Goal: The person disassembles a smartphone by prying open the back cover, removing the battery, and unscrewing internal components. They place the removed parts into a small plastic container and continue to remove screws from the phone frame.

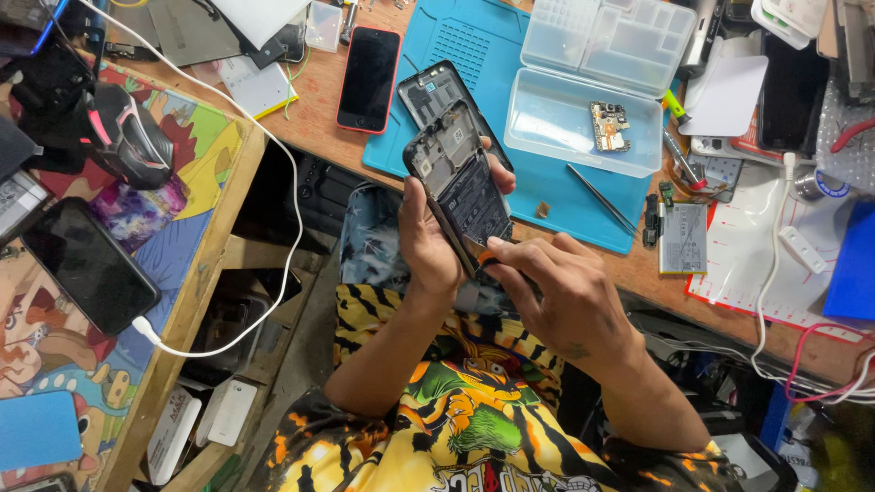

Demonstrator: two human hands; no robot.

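Observation:
My left hand [427,239] grips an opened black smartphone [458,185] with its back cover off, tilted upright above my lap. Its battery and inner frame face me. My right hand [558,290] pinches a small dark tool at the phone's lower right edge, fingertips touching the frame. A black back cover [436,89] lies just behind the phone on the blue work mat [474,46].
A clear plastic parts box [583,118] holds a small circuit board [610,126]. Tweezers [602,198] lie on the mat, a loose battery [684,238] to its right. A red-edged phone [368,78] lies on the bench. A charging phone [89,265] and white cable [287,219] sit left.

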